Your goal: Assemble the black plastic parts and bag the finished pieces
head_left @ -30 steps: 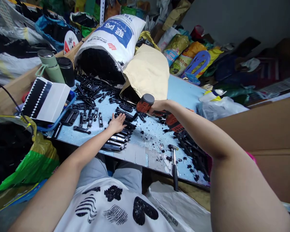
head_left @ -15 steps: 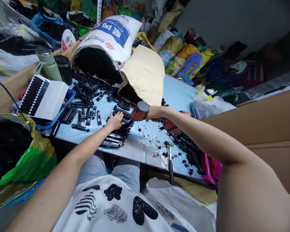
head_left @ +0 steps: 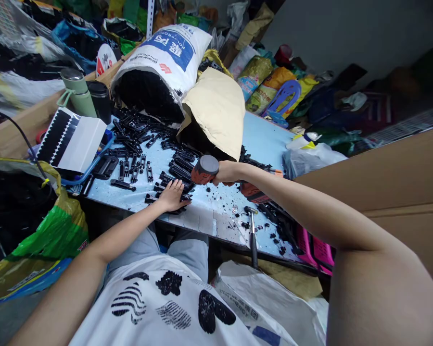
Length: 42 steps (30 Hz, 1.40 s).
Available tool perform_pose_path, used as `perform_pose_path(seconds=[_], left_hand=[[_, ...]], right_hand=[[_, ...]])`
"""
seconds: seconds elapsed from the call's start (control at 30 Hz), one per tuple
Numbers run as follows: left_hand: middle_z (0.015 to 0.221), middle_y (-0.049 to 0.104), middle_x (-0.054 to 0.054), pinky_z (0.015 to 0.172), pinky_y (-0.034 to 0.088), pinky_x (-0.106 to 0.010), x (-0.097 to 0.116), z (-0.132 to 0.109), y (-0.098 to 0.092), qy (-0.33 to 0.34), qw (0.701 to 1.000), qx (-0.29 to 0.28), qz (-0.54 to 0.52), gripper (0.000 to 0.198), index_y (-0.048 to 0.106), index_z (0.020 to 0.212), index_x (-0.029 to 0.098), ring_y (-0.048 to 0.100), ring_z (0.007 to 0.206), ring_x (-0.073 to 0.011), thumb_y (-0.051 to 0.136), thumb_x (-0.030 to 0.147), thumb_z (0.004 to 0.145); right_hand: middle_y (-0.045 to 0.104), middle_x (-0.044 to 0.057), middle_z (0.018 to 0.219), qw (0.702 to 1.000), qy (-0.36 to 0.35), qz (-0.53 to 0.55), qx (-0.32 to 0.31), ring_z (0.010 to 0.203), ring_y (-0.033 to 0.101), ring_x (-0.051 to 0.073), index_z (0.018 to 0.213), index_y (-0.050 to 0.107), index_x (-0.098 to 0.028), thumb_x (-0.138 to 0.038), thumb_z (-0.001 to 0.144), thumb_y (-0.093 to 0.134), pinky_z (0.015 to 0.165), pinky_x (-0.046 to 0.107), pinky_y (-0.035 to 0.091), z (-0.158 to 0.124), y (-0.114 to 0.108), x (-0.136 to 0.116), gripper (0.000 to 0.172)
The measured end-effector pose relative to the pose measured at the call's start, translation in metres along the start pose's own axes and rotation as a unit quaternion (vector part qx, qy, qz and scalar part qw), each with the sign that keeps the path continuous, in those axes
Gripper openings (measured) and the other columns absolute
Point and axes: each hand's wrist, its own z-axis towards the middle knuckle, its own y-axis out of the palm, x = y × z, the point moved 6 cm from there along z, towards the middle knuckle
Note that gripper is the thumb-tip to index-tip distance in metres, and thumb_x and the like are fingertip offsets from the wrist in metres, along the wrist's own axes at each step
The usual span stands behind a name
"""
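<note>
My left hand (head_left: 171, 194) lies with fingers spread over a row of long black plastic parts (head_left: 181, 168) at the front of the blue table (head_left: 205, 216). My right hand (head_left: 228, 172) is wrapped round a red and dark grey cordless drill (head_left: 204, 170), held over the table just right of the row. The drill's bit end is not plain to see, and my forearm covers part of its body. Smaller black parts (head_left: 130, 166) lie to the left of the row, some set side by side. A hammer (head_left: 252, 230) with a black handle rests at the front edge.
A white sack (head_left: 162, 67) of black parts and a beige paper bag (head_left: 216, 110) lie open at the back. A green flask (head_left: 77, 91) and a box (head_left: 74, 139) stand left. A pink basket (head_left: 315, 250) and cardboard (head_left: 378, 192) border the right.
My left hand has moved down toward the table's front edge, over the nearer parts of the row. The drill has shifted slightly left and down, still in my right hand.
</note>
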Motion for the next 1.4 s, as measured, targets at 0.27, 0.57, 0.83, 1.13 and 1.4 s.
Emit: perform_pose_path(seconds=[0.27, 0.57, 0.83, 1.13, 1.4], left_hand=[[0.152, 0.018, -0.019, 0.113, 0.009, -0.05, 0.007, -0.018, 0.002, 0.032, 0.999, -0.028, 0.008, 0.096, 0.024, 0.144, 0.004, 0.009, 0.142, -0.0321, 0.035, 0.073, 0.079], [0.149, 0.026, -0.019, 0.115, 0.01, -0.046, 0.013, -0.059, 0.004, 0.015, 0.992, 0.082, 0.095, 0.081, 0.028, 0.142, 0.005, 0.017, 0.141, -0.0304, 0.052, 0.052, 0.081], [0.149, 0.027, -0.02, 0.115, 0.01, -0.047, 0.013, -0.057, 0.002, 0.021, 0.993, 0.096, 0.071, 0.081, 0.029, 0.142, 0.005, 0.017, 0.141, -0.0305, 0.045, 0.058, 0.083], [0.145, 0.034, -0.021, 0.114, 0.009, -0.05, 0.013, -0.058, 0.005, 0.035, 0.992, 0.108, 0.055, 0.071, 0.041, 0.136, 0.007, 0.018, 0.14, -0.0324, 0.054, 0.05, 0.082], [0.149, 0.027, -0.02, 0.113, 0.009, -0.052, 0.01, -0.053, 0.006, 0.041, 0.99, 0.105, 0.081, 0.072, 0.031, 0.142, 0.006, 0.018, 0.14, -0.0321, 0.039, 0.053, 0.088]], right_hand=[[0.063, 0.007, 0.064, 0.995, -0.028, -0.098, -0.006, 0.055, 0.059, 0.017, 0.077, 0.067, -0.012, -0.029, 0.063, 0.063, 0.046, 0.027, 0.041, -0.011, 0.004, -0.024, 0.022], [0.067, 0.006, 0.074, 0.989, -0.072, -0.128, -0.031, 0.064, 0.061, 0.016, 0.085, 0.068, -0.014, -0.023, 0.063, 0.062, 0.05, 0.023, 0.038, -0.037, 0.026, -0.04, 0.024], [0.068, 0.009, 0.081, 0.981, -0.067, -0.18, 0.023, 0.074, 0.063, 0.022, 0.084, 0.07, -0.015, -0.031, 0.066, 0.062, 0.055, 0.025, 0.041, -0.055, 0.027, -0.051, 0.026], [0.066, 0.006, 0.066, 0.985, -0.083, -0.149, -0.028, 0.067, 0.062, 0.02, 0.074, 0.069, -0.017, -0.029, 0.062, 0.064, 0.055, 0.025, 0.041, -0.062, 0.042, -0.067, 0.017], [0.069, 0.008, 0.083, 0.996, -0.079, 0.023, 0.044, 0.076, 0.064, 0.022, 0.091, 0.067, -0.017, -0.034, 0.064, 0.066, 0.062, 0.025, 0.045, -0.094, 0.083, -0.012, 0.031]])
